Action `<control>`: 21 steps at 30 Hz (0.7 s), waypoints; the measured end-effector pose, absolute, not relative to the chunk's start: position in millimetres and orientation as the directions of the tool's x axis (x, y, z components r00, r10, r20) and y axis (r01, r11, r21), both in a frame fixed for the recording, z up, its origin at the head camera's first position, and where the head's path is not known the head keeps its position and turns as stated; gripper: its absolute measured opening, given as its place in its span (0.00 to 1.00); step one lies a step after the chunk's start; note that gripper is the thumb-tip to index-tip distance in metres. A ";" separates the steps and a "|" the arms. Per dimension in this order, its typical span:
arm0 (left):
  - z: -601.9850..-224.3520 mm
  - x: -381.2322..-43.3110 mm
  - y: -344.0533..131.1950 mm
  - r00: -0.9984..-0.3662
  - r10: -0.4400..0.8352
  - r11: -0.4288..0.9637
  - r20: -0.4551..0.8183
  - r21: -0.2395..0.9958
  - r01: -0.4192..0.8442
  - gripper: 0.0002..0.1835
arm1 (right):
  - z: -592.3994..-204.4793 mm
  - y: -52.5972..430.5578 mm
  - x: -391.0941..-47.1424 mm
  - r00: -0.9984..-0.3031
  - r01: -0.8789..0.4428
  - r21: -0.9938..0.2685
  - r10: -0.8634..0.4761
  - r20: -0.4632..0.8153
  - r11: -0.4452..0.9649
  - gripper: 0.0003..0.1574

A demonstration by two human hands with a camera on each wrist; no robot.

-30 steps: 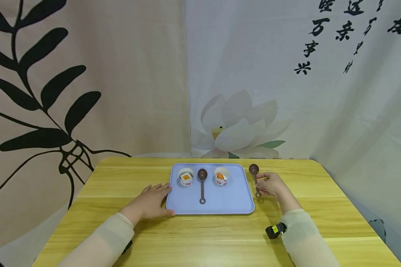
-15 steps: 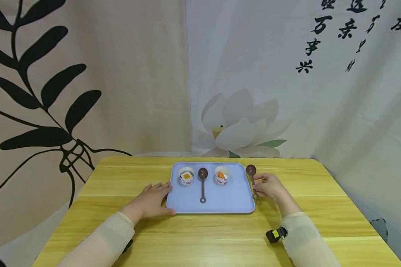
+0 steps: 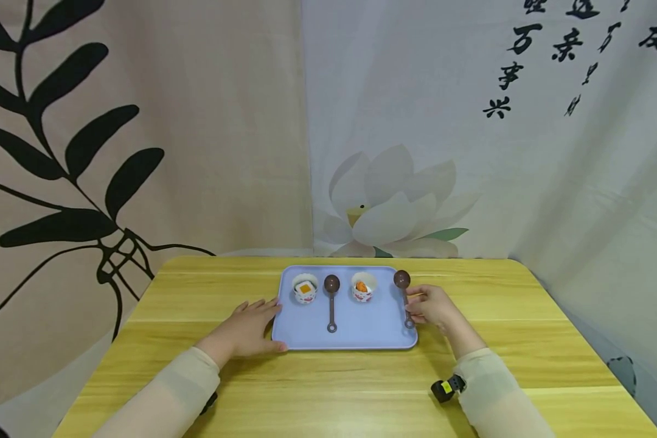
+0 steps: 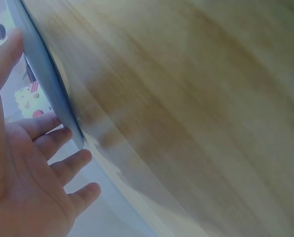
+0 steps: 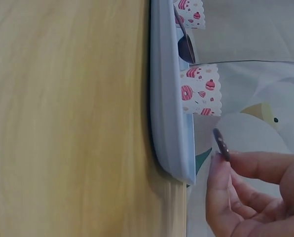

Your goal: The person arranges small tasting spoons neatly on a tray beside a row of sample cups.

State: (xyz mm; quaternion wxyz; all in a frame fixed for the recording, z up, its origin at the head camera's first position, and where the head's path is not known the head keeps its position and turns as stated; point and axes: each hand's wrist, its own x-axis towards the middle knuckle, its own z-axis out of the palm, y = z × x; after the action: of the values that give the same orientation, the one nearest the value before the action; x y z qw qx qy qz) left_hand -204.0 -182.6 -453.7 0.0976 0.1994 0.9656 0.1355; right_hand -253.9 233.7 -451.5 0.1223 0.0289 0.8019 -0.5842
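Observation:
My right hand (image 3: pixel 434 305) pinches a brown spoon (image 3: pixel 402 280) by its handle, over the right edge of the pale blue tray (image 3: pixel 361 334). In the right wrist view thumb and fingertips meet on the spoon's handle (image 5: pixel 221 144), above the tray's rim. My left hand (image 3: pixel 247 328) touches the tray's left edge, its fingers straight and spread. On the tray another brown spoon (image 3: pixel 331 304) lies between two patterned paper cups. A white piece with an orange square sits in the left cup (image 3: pixel 305 298), and an orange morsel in the right cup (image 3: pixel 362 297).
The tray stands near the back edge of a wooden table (image 3: pixel 334 389). Behind it hangs a curtain (image 3: pixel 241 121) printed with leaves, a lotus and black characters. A black wrist camera (image 3: pixel 443 389) sticks out beside the right sleeve (image 3: pixel 493 377).
The right hand has moved left with the spoon, from beside the tray to over its right edge. My left hand has kept its place at the tray's left side.

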 end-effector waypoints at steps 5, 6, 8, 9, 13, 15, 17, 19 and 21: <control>-453.0 -204.0 -182.6 -0.900 0.413 0.883 -0.138 0.305 0.358 0.55 | -451.5 228.3 -253.4 -0.969 0.189 -0.931 -0.097 -0.229 0.311 0.27; -452.7 -203.9 -182.6 -0.900 0.413 0.882 -0.138 0.308 0.358 0.55 | -451.4 227.1 -253.2 -0.969 0.192 -0.931 -0.093 -0.231 0.310 0.27; -452.7 -203.7 -182.8 -0.900 0.413 0.881 -0.137 0.309 0.357 0.55 | -451.3 224.9 -253.1 -0.968 0.196 -0.930 -0.088 -0.233 0.311 0.26; -452.8 -203.6 -182.9 -0.900 0.413 0.882 -0.136 0.307 0.358 0.55 | -451.3 224.0 -253.3 -0.969 0.193 -0.929 -0.089 -0.232 0.315 0.26; -454.3 -204.0 -183.7 -0.901 0.413 0.883 -0.136 0.301 0.359 0.56 | -451.8 219.9 -253.8 -0.970 0.187 -0.926 -0.084 -0.226 0.329 0.25; -455.0 -204.2 -184.0 -0.901 0.413 0.883 -0.136 0.301 0.360 0.56 | -451.9 217.9 -254.0 -0.971 0.181 -0.923 -0.086 -0.222 0.338 0.25; -455.6 -204.5 -184.2 -0.900 0.414 0.882 -0.136 0.303 0.361 0.56 | -451.8 216.0 -254.1 -0.971 0.181 -0.922 -0.085 -0.222 0.342 0.25; -455.6 -204.7 -184.3 -0.899 0.415 0.883 -0.138 0.300 0.361 0.56 | -452.2 214.3 -254.4 -0.971 0.177 -0.922 -0.092 -0.221 0.344 0.26; -455.7 -204.8 -184.3 -0.898 0.417 0.881 -0.138 0.304 0.362 0.56 | -452.3 212.7 -254.7 -0.971 0.173 -0.922 -0.096 -0.218 0.345 0.26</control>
State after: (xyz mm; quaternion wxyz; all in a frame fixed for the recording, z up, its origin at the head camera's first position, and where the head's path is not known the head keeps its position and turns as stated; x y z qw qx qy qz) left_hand -204.8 -184.3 -455.7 0.1002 0.2020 0.9647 0.1364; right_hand -254.7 212.7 -452.3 0.1179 0.0237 0.8116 -0.5717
